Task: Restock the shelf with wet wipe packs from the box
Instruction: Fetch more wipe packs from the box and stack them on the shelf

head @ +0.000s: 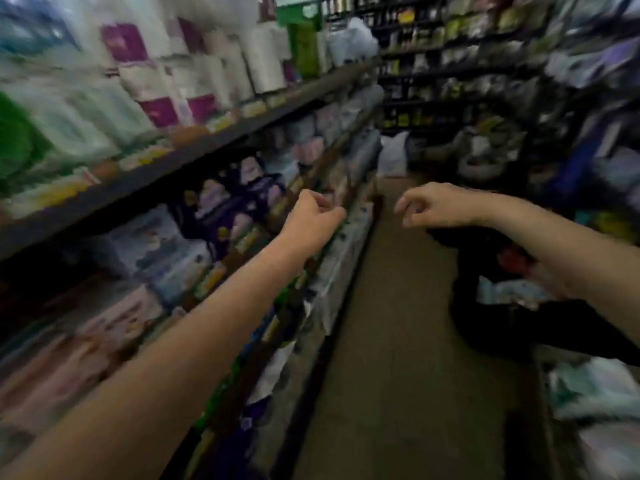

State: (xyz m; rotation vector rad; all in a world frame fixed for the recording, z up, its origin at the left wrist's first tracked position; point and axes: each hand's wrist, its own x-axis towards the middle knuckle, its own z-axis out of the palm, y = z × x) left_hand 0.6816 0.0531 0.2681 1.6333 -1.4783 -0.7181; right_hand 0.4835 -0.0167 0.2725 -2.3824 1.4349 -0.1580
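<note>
The view is blurred by motion. My left hand (313,216) reaches out in front of the shelf (194,147) on the left, its fingers loosely curled and holding nothing. My right hand (429,204) hangs over the aisle floor, fingers loosely curled, also with nothing in it. Soft packs in pale blue and pink (162,251) fill the middle shelf level below my left arm; a dark purple pack (239,206) lies further along. I cannot make out a box clearly.
Paper rolls in white and magenta wrapping (194,74) stand on the upper shelf. The brown aisle floor (398,341) runs ahead between shelves. A dark heap with bags (519,289) lies on the right. A white sack (393,155) sits at the aisle's far end.
</note>
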